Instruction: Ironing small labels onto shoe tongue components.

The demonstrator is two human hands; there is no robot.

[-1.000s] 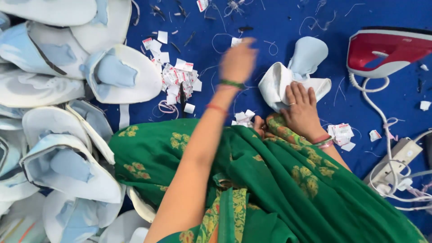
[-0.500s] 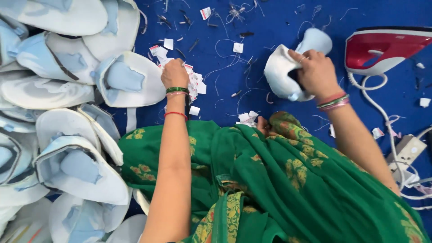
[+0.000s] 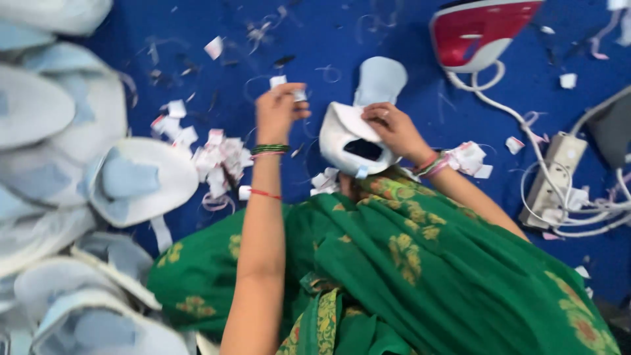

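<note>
1. The right hand (image 3: 394,128) is curled over the top edge of a white slipper piece (image 3: 343,126). The fingers are closed on the rim and the thumb is tucked behind. The piece sits tilted just above the green cloth (image 3: 420,263) over the lap, and its pale blue sole part (image 3: 381,79) points away.
2. The left hand (image 3: 279,112) is raised just beside it, pinching a small white paper tag (image 3: 299,94) between thumb and fingertips. The other fingers are loosely bent.
3. Going by that, I'd say the step in hand is bringing tag and slipper piece together. They're close but not touching.
4. The frame is a bit blurry, so I can't tell which way the tag faces.
5. The next move looks like it needs a steady right-hand hold while the tag is lined up with the opening.
6. Around them are a heap of loose tags (image 3: 220,158) on the blue floor mat (image 3: 328,33), stacked slipper pieces (image 3: 141,181) to the left, a red and white iron (image 3: 480,29) and a power strip (image 3: 555,177).
</note>
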